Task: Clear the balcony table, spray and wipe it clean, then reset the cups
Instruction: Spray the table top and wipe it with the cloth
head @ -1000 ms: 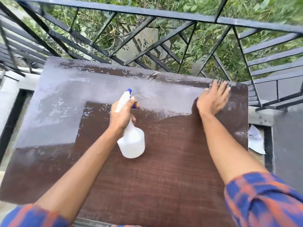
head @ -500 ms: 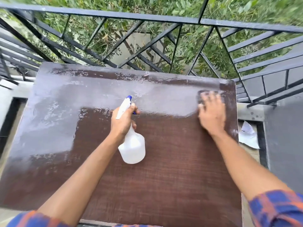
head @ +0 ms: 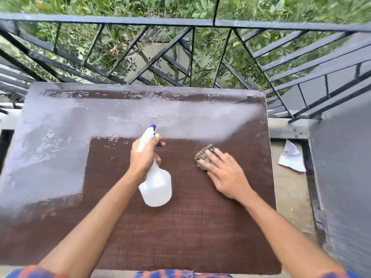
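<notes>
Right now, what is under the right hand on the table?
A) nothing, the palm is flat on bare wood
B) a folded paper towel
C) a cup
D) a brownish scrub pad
D: the right hand presses a brownish, textured scrub pad onto the table, its end showing past the fingertips; the left hand holds the spray bottle.

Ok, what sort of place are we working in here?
Most likely a raised outdoor balcony: a dark metal railing runs just past the brown table, and green plants show through and beyond its bars.

Brown table [head: 200, 227], cloth [head: 203, 155] on it
</notes>
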`<state>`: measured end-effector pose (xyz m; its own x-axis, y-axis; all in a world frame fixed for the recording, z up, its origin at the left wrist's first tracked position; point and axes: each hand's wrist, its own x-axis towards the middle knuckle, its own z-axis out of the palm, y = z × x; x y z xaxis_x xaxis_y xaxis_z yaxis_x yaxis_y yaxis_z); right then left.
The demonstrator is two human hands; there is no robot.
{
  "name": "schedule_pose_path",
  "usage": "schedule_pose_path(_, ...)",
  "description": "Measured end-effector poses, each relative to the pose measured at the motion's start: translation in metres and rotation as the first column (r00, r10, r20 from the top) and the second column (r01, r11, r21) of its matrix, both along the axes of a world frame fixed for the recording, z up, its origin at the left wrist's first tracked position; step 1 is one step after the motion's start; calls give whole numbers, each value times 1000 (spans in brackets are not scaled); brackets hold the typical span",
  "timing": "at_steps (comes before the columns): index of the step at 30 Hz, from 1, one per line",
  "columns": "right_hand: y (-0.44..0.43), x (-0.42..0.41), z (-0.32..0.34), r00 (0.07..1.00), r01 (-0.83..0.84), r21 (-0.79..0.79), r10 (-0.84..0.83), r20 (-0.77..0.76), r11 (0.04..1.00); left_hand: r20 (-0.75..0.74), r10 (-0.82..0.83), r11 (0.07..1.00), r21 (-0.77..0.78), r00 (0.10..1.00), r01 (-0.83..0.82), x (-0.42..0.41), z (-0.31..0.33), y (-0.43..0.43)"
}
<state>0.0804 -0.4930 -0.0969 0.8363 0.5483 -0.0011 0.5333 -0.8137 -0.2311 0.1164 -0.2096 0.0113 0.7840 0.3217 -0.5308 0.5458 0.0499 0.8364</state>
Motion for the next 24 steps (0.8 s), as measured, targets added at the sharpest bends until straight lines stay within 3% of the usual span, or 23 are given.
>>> schedule_pose_path(2, -35, 27, 0, 975, 218, -20, -218, -33, 976, 0, 4, 1000, -11, 1000, -4, -2, 2, -5)
schedule_pose_path(5, -76, 93, 8, 801, 594, -13, -592, -90, 805, 17, 19, 999, -28, 1000, -19, -5, 5, -13)
schedule_pose_path(7, -75, 124, 15, 697, 710, 12, -699, -161, 704, 35, 24, 999, -32, 999, -23, -9, 8, -17)
schedule_pose_path(9, -47, 127, 19, 687, 715, 20, -697, -206, 699, 48, 29, 999, -30, 998, -27, -12, 10, -21)
schedule_pose_path(13, -5, 52, 8, 931, 353, 76, -342, -128, 933, 49, 37, 999, -29, 998, -35, -17, 11, -31)
schedule_pose_path(15, -18, 8, 2, 960, 272, 68, -266, -88, 960, 43, 47, 999, -25, 998, -46, -18, 10, -34)
schedule_pose_path(19, -60, 9, -1, 868, 490, 39, -482, -122, 871, 46, 62, 998, -16, 997, -62, -18, 9, -36)
schedule_pose_path(24, -85, 123, 6, 700, 707, 33, -693, -170, 706, 51, 69, 998, -6, 996, -68, -11, 13, -31)
